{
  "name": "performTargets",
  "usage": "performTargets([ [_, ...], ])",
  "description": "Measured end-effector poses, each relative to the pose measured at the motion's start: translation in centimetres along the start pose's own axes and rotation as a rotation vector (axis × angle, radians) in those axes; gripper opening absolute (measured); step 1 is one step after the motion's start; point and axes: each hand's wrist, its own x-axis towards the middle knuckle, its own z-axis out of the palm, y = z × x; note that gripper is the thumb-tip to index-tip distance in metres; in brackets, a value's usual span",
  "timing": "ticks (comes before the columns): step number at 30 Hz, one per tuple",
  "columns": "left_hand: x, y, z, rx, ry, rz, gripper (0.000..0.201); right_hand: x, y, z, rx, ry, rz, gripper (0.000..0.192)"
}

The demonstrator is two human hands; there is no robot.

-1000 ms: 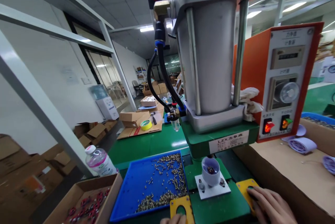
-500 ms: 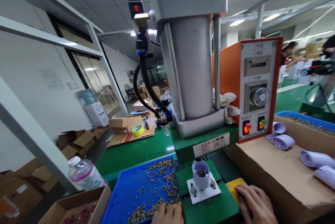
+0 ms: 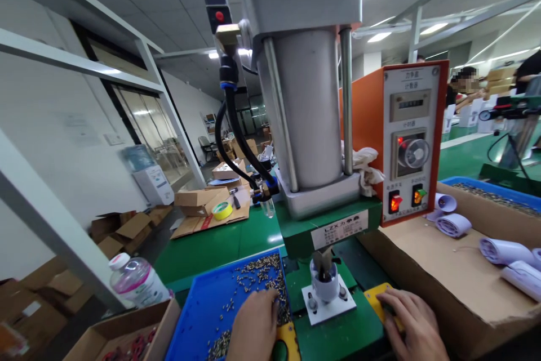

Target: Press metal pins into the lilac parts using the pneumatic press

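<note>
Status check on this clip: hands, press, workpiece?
Left hand flat over yellow pad beside blue tray. Right hand on right pad. Press tool down in white cup. Nothing between.

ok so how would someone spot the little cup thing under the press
Start at the tall grey pneumatic press cylinder beside the orange control box. Directly below it, on a white square base plate, stands the small pale lilac plastic cup, between the right hand and left hand. Alone among the lilac pieces, it stands upright with the press tip inside.
</note>
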Motion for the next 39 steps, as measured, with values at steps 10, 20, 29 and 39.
performTargets([
  [10, 4.3, 0.4, 1.9, -0.032, -0.145, 0.140, 0.031, -1.0, 0.3, 0.8, 0.055, -0.085, 0.101, 0.025],
  [20, 4.5, 0.1, 2.2, -0.059, -0.115, 0.020, 0.025, 6.9, -5.6, 0.9, 0.906, -0.375, 0.572, 0.062],
  [29, 4.5, -0.5, 2.9, -0.031, -0.127, -0.076, 0.024, 7.1, -10.2, 2.9, 1.113, -0.011, 0.666, 0.078],
  [39, 5.2, -0.4, 2.9, -0.111, -0.149, -0.055, 0.033, 3.3, -5.1, 5.4, 0.775, -0.351, 0.576, 0.031],
])
